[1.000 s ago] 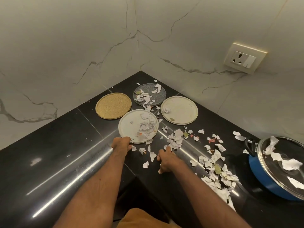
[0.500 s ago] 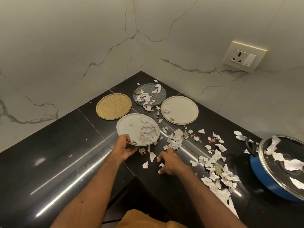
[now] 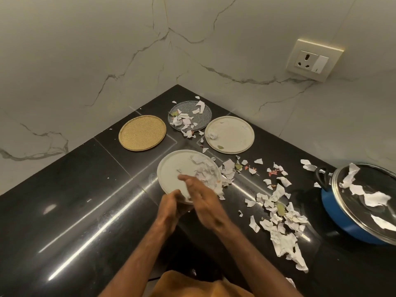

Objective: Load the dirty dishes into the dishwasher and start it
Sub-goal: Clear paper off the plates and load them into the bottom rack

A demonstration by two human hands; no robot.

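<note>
My left hand (image 3: 171, 205) grips the near rim of a pale plate (image 3: 173, 168), which is lifted and tilted down to the right above the black counter. My right hand (image 3: 198, 192) lies flat on the plate's face, fingers straight, against the torn paper scraps (image 3: 204, 174) heaped at its right side. Three more plates lie flat behind it: a yellow speckled plate (image 3: 142, 132), a grey plate (image 3: 188, 108) with scraps on it, and a second pale plate (image 3: 232, 133) with a crumpled scrap and a leaf.
Paper scraps and bits of leaf (image 3: 276, 211) are strewn across the counter (image 3: 75, 200) to the right. A blue pot with a glass lid (image 3: 364, 206) stands at the right edge, scraps on its lid. Marble walls close the corner; a wall socket (image 3: 310, 60) sits upper right.
My left hand took the near pale plate by its rim, lifted and tilted it. My right hand left the counter and came onto the plate's face by the scraps.
</note>
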